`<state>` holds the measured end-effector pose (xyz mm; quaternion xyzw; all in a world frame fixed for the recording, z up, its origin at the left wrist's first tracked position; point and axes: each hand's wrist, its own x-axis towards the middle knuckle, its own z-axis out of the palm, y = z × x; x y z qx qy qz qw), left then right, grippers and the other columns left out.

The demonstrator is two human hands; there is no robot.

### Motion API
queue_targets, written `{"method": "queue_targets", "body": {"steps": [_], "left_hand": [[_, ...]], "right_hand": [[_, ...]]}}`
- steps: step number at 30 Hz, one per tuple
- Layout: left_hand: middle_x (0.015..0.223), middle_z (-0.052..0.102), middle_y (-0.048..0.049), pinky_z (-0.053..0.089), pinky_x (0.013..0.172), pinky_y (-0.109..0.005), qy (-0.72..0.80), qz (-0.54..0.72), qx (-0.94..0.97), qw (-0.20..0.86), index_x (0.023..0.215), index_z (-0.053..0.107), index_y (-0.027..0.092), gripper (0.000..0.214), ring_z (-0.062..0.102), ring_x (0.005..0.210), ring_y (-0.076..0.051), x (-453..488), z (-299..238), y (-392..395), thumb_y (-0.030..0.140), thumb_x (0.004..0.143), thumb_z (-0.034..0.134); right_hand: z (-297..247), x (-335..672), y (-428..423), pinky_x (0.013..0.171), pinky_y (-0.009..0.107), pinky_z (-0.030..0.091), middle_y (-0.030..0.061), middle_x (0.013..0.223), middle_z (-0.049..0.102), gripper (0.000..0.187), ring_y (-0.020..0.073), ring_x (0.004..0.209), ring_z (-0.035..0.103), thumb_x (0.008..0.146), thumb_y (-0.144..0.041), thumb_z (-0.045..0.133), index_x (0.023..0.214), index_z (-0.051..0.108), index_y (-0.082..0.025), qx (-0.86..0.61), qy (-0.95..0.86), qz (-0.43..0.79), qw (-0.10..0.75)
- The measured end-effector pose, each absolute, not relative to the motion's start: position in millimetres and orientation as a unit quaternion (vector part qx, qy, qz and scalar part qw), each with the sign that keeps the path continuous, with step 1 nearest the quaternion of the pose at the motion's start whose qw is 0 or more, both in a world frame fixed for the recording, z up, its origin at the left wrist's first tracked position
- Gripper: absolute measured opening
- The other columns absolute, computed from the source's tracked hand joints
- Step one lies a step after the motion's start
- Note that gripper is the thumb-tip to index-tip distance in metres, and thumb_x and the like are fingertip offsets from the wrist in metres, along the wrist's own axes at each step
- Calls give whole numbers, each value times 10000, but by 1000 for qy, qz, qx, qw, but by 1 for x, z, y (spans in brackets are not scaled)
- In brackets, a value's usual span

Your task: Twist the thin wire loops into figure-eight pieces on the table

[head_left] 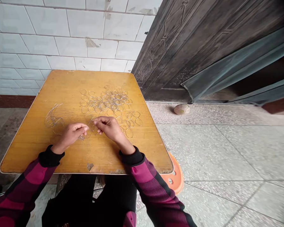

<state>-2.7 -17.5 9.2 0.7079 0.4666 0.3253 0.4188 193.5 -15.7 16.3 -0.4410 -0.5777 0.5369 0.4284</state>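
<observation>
On the table (68, 82), wire loops (113, 100), mostly just beyond the hands (107, 126)

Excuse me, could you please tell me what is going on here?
Someone is handling fine wire at a yellow table. The left hand and right hand are close together, apparently pinching a thin wire, though its shape is unclear. Looped wires lie spread beyond the right hand, and a bunch of longer wires lies beyond the left.
</observation>
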Motion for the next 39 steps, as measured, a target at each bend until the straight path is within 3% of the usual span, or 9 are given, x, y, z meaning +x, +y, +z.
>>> {"method": "queue_targets", "body": {"steps": [16, 29, 39], "left_hand": [[626, 598, -2, 378, 553, -245, 430, 305, 595, 606, 688, 666, 156, 233, 460, 533, -93, -4, 1, -15, 377, 758, 651], [577, 593, -6, 373, 521, -241, 432, 295, 628, 575, 658, 678, 163, 213, 472, 513, -105, -3, 9, -17, 360, 734, 657], [578, 598, -9, 377, 529, -244, 413, 256, 608, 628, 621, 664, 169, 217, 473, 511, -108, -5, 6, -14, 356, 731, 670]], "right_hand": [[18, 199, -14, 420, 177, 421, -44, 520, 560, 285, 58, 430, 506, 768, -395, 660, 851, 692, -125, -426, -595, 557, 392], [15, 201, -12, 418, 185, 413, -46, 511, 546, 242, 54, 426, 483, 775, -361, 668, 833, 711, -130, -427, -593, 574, 370], [13, 200, -10, 410, 176, 413, -46, 518, 555, 221, 48, 427, 479, 764, -343, 681, 821, 715, -133, -425, -603, 578, 349]]}}
